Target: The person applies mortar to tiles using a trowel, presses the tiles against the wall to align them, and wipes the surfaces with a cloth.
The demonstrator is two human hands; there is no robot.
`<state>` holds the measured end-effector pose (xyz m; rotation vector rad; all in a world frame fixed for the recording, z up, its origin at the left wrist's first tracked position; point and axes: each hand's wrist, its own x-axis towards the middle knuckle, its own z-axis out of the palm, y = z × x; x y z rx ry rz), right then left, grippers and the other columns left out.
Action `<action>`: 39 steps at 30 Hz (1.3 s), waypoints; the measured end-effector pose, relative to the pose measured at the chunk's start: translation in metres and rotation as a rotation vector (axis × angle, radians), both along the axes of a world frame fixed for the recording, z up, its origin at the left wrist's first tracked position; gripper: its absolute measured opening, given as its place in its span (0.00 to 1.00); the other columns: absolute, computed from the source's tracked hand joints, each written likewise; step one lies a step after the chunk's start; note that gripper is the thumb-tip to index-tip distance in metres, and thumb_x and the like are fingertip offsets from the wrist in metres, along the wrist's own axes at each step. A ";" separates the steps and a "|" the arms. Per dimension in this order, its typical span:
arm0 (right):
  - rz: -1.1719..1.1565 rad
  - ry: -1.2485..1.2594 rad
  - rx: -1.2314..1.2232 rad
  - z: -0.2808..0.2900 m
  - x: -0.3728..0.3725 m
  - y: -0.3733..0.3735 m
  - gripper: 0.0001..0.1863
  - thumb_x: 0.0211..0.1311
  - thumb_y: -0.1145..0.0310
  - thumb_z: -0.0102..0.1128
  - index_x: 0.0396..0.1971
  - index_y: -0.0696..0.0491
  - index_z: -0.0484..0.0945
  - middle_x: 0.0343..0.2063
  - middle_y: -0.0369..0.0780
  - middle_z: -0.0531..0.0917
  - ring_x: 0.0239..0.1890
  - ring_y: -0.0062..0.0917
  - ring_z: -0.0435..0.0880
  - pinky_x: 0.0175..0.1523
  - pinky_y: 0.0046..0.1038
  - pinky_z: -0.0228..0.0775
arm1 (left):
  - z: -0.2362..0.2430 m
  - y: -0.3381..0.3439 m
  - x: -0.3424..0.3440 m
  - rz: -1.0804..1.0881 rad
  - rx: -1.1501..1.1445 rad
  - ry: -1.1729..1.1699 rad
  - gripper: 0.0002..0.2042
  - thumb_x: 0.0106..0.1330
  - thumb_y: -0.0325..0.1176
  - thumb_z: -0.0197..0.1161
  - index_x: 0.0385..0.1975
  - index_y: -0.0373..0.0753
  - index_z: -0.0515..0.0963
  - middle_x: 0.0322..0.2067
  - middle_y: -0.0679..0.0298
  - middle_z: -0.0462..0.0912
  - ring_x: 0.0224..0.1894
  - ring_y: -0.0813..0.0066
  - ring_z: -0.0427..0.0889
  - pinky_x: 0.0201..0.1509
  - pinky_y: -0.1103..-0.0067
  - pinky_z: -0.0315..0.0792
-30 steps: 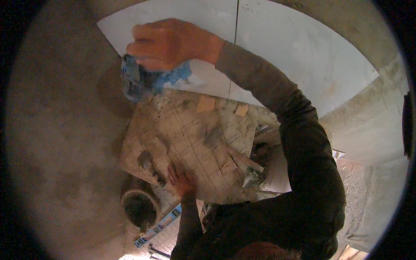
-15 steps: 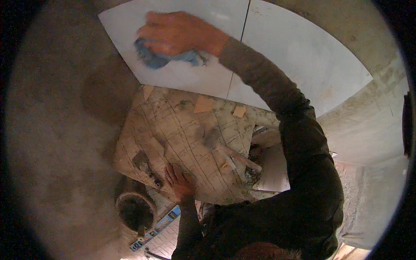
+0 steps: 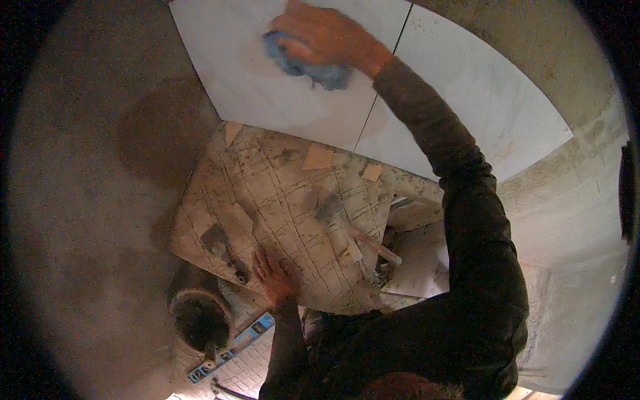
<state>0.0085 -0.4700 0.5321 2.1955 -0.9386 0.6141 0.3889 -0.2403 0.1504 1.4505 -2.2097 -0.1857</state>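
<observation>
My right hand [image 3: 327,35] reaches far forward with its fingers closed over a crumpled blue cloth [image 3: 325,75]. The cloth presses on the left of two large white tiles [image 3: 320,110], which a thin dark joint parts. Low on a worn, scored board [image 3: 293,220], my left hand [image 3: 277,277] lies flat with the fingers stretched out, holding nothing. Just left of it rests a scraper-like tool [image 3: 223,250] with a dark blade. A mallet [image 3: 373,243] with a dark head and pale handle lies to the right of that hand.
A bucket [image 3: 228,310] stands below the board's left corner, beside a blue spirit level [image 3: 233,347]. Small tan cardboard-like pieces [image 3: 319,157] lie along the tile edge. The second white tile [image 3: 480,87] extends right, toward a pale wall [image 3: 567,220].
My right hand and the cloth have moved right across the left tile, toward the joint. The left hand stays flat on the board. The whole view has shifted slightly.
</observation>
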 end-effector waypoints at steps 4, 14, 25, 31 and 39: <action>0.225 0.066 -0.111 0.003 0.076 -0.031 0.16 0.65 0.59 0.63 0.50 0.47 0.77 0.41 0.42 0.77 0.39 0.40 0.83 0.42 0.42 0.81 | 0.004 -0.006 0.003 0.025 0.086 -0.054 0.29 0.69 0.37 0.57 0.70 0.38 0.65 0.77 0.50 0.56 0.78 0.46 0.54 0.79 0.51 0.47; -0.064 -0.042 -0.060 0.001 0.001 -0.032 0.17 0.68 0.56 0.56 0.53 0.46 0.75 0.49 0.44 0.78 0.43 0.44 0.86 0.46 0.43 0.84 | -0.026 -0.002 0.020 -0.024 0.013 -0.041 0.28 0.71 0.38 0.56 0.70 0.39 0.64 0.75 0.48 0.58 0.77 0.45 0.56 0.77 0.50 0.51; 0.413 0.215 -0.349 0.021 0.104 -0.045 0.18 0.64 0.60 0.64 0.52 0.49 0.79 0.46 0.42 0.81 0.43 0.42 0.85 0.50 0.41 0.81 | -0.012 -0.004 0.028 -0.002 0.037 -0.039 0.27 0.73 0.39 0.54 0.71 0.39 0.64 0.76 0.50 0.56 0.78 0.45 0.53 0.79 0.49 0.48; -0.052 -0.144 -0.020 0.028 0.012 -0.012 0.21 0.73 0.63 0.53 0.60 0.58 0.75 0.53 0.54 0.80 0.52 0.46 0.82 0.57 0.45 0.76 | -0.023 -0.010 0.044 0.010 0.065 -0.184 0.27 0.73 0.38 0.55 0.70 0.37 0.64 0.76 0.48 0.57 0.78 0.46 0.53 0.79 0.51 0.50; -0.206 -0.017 0.076 0.011 0.044 -0.006 0.19 0.68 0.60 0.59 0.55 0.51 0.77 0.47 0.47 0.79 0.48 0.46 0.83 0.53 0.45 0.79 | -0.023 0.001 0.025 0.083 0.147 -0.068 0.28 0.74 0.42 0.53 0.71 0.37 0.64 0.76 0.49 0.55 0.79 0.47 0.50 0.80 0.52 0.46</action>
